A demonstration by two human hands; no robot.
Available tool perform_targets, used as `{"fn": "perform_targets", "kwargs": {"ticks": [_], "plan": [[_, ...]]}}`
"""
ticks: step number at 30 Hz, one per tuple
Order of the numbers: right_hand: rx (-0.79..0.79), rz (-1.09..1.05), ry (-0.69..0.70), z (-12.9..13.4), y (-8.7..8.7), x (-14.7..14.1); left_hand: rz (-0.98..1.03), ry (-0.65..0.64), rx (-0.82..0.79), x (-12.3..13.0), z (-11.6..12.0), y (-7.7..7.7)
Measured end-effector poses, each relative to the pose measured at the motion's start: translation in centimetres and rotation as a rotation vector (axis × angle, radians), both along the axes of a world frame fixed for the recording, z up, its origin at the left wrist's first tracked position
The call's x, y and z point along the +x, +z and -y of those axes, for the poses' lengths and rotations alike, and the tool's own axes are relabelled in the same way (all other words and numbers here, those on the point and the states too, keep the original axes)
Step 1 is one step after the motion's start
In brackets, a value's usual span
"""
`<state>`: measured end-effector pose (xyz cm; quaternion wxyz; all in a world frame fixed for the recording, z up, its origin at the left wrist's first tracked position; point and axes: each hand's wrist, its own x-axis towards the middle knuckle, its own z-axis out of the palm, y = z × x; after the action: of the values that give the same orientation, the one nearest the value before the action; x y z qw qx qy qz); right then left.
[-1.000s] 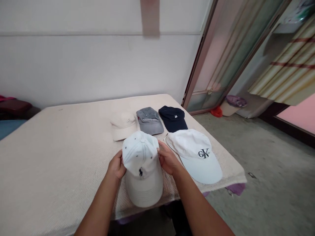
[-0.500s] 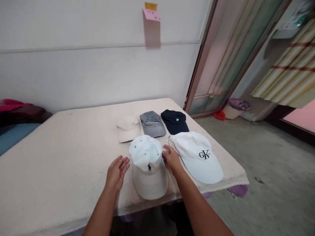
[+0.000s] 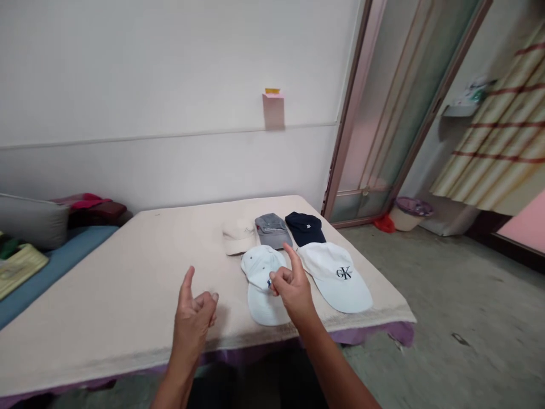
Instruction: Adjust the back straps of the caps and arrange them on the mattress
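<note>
My left hand [image 3: 193, 315] is raised over the front of the bed, left of the caps, its index finger stretched out and the other fingers curled, holding nothing. In the same pose, my right hand [image 3: 292, 284] hovers in front of a pale cap with a small dark horse-rider logo [image 3: 261, 304], hiding part of it. To the right lies a white cap with GK-like letters [image 3: 336, 272]. Behind them sit a cream cap [image 3: 238, 236], a grey cap [image 3: 271, 230] and a navy cap [image 3: 305, 227], all brims facing me.
The caps rest on a bed with a cream cover [image 3: 106, 301], its front edge close to me. A grey pillow [image 3: 34, 218] and dark red bundle [image 3: 96, 213] are at the left. At right stand a sliding door [image 3: 361, 142] and waste bin [image 3: 406, 215].
Both hands have come away from the sides of the pale cap and lifted, now with index fingers extended. The view has tilted up and back; the caps keep their arrangement.
</note>
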<state>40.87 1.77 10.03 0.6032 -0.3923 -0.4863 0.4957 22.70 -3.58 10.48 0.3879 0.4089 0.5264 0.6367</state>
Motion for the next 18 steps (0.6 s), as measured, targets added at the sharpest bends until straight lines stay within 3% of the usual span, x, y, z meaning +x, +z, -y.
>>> {"fn": "perform_targets", "kwargs": {"ticks": [4, 7, 11, 18], "plan": [[0.232, 0.097, 0.028, 2.9, 5.6, -0.7, -0.086, 0.039, 0.166, -0.2, 3.1, 5.8], [0.326, 0.169, -0.010, 4.5, 8.4, -0.6, -0.152, 0.070, 0.213, -0.3, 5.2, 8.4], [0.416, 0.252, -0.091, 5.5, 9.8, 0.0, -0.217, 0.161, 0.255, 0.5, 6.7, 9.9], [0.484, 0.337, -0.174, 5.7, 10.6, 2.2, -0.320, 0.249, 0.302, 2.9, 6.8, 10.2]]}}
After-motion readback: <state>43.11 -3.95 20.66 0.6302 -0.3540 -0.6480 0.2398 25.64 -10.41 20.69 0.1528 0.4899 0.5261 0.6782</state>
